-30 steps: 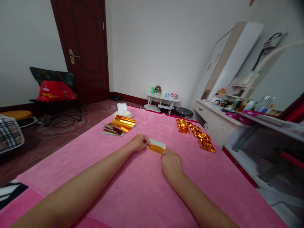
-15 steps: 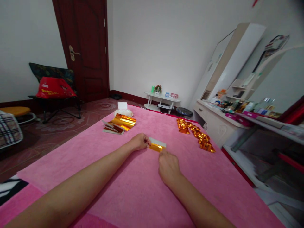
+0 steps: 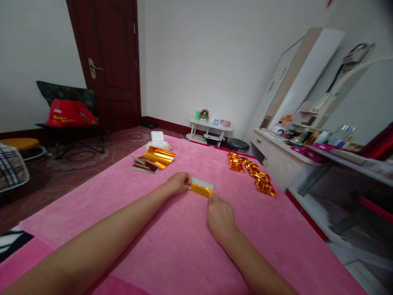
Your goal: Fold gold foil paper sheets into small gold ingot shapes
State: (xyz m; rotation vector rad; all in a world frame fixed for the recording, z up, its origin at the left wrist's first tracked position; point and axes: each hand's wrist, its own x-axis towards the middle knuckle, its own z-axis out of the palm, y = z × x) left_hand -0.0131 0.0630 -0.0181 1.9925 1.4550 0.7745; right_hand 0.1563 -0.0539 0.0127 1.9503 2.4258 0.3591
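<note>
A partly folded sheet of gold foil paper point(image 3: 202, 187) lies on the pink plush cover point(image 3: 184, 254), directly between the two hands. Its long axis runs across the person, left end farther away and right end nearer, so it slants slightly. The shiny gold band is on the near side and a pale grey-white strip runs along the far edge.

Neither hand is nearer: the left hand point(image 3: 179, 183) meets the sheet's left end, and the right hand point(image 3: 220, 217) is at its near right corner. The left has its thumb and fingers closed in a pinch on that end. The right is curled, knuckles up, with its fingertips at the corner; its thumb is hidden, so I cannot tell whether it pinches the paper or only presses on it.

The left forearm reaches long and low from the lower left; the right comes in from the lower right, angled inward.

Farther out, a stack of loose foil sheets point(image 3: 159, 157) lies beyond the left hand, and folded gold foil pieces point(image 3: 260, 180) form a row well to the right.
</note>
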